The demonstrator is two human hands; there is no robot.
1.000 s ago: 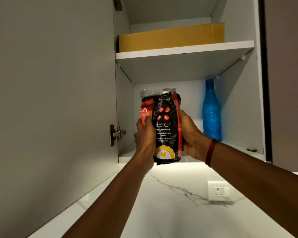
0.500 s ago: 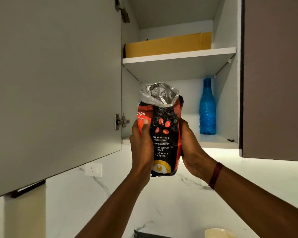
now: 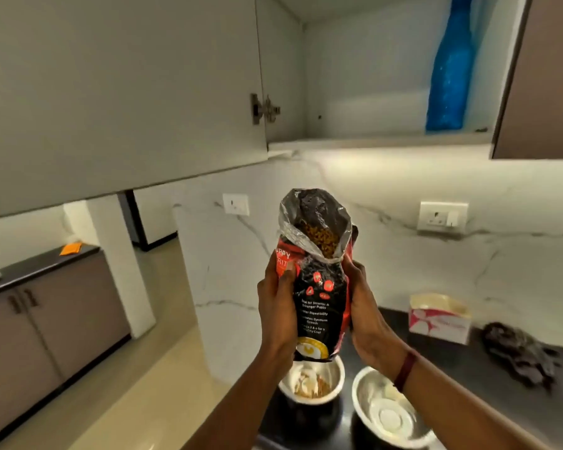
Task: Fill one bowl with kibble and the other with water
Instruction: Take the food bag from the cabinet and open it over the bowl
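Black-and-red foil kibble bag (image 3: 319,287) was upright in mid-air with its top open and brown kibble (image 3: 322,237) visible in the silver-lined mouth.

Grip:
- Left hand (image 3: 278,306) was clamped on the bag's left side at mid-height. The thumb lay across the front by the red panel and the fingers were curled round behind.
- Right hand (image 3: 368,319) was clamped on the right edge, palm tight to the bag. Its fingers were wrapped behind and mostly out of sight. A dark red band (image 3: 405,371) sat on that wrist.
- Both hands were closed firmly on the bag and touched nothing else.

Below:
- The bag's bottom edge was just over the steel kibble bowl (image 3: 333,373); I couldn't tell whether they touched. The bowl had some brown bits in it, too blurred to say more.
- The second bowl (image 3: 368,394) stood just beside it under the right wrist, showing shiny metal inside. I couldn't tell whether it held water.
- Both bowls were on the dark counter (image 3: 462,362).

Also in shot:
- A blue bottle (image 3: 449,76) stood on the cabinet shelf with the cabinet door (image 3: 121,92) swung open.
- A pink-and-white box (image 3: 439,316) sat against the marble wall.
- A dark crumpled item (image 3: 520,352) lay near the box.
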